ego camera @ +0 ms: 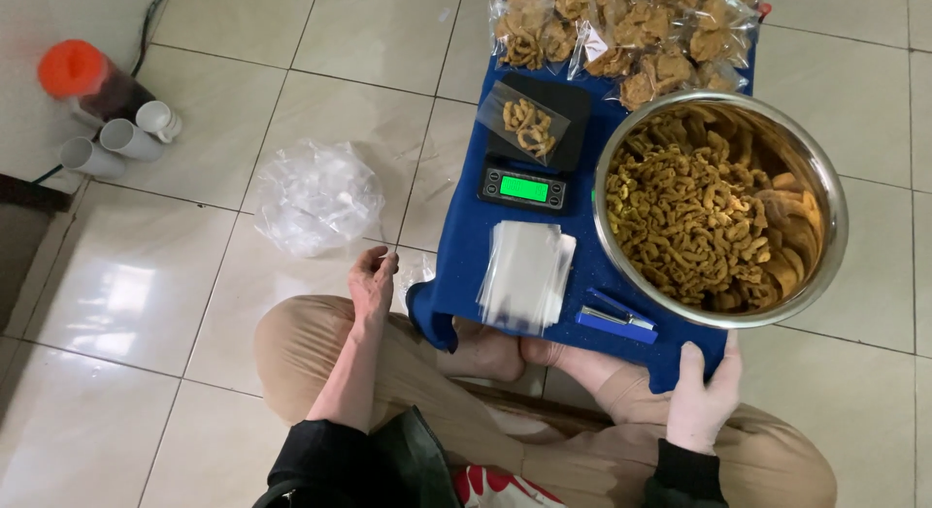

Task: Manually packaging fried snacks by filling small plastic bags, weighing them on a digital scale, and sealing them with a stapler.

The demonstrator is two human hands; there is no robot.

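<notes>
Glossy cream floor tiles fill the scene, with an orange-capped jar and white cups far left, then a crumpled clear plastic bag. Beside it the left hand rests on the knee, fingers loosely curled, holding nothing. On a blue cloth sit a digital scale bearing a small snack packet, a stack of clear bags, a blue stapler and a steel bowl of fried snacks. The right hand lies flat and open, touching the cloth's near edge.

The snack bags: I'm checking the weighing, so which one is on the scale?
The small clear bag of curled snacks lying alone on the black scale with the green display. The other filled bags are heaped beyond it on the blue cloth.
</notes>
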